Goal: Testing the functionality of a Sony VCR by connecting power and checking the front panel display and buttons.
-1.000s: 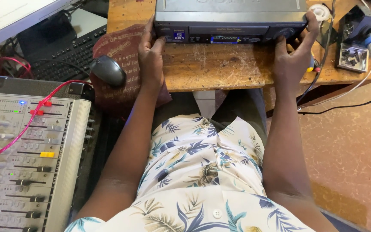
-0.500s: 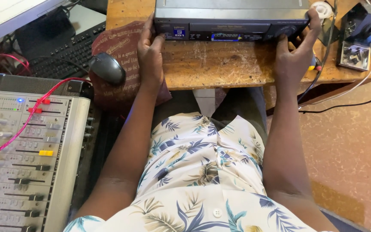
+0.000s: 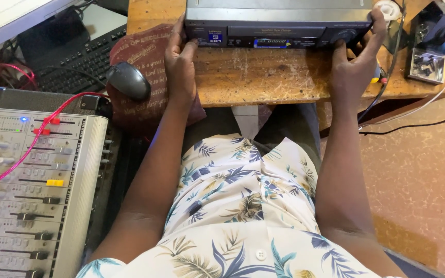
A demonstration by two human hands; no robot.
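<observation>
Both hands, left hand (image 3: 180, 64) and right hand (image 3: 354, 64), gripping the black tape deck (image 3: 279, 23) (display lit) on wooden table (image 3: 263, 77)

Both hands rest at the front of a black player (image 3: 279, 23) on the wooden desk (image 3: 263, 77): the left hand (image 3: 180, 64) at its left corner, the right hand (image 3: 354, 67) at its right corner by the dial. A mouse (image 3: 128, 81) lies just left.

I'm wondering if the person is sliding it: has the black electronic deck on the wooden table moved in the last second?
No. The black electronic deck keeps its place against the wooden table edge and the black computer mouse; both hands stay at its front corners.
</observation>
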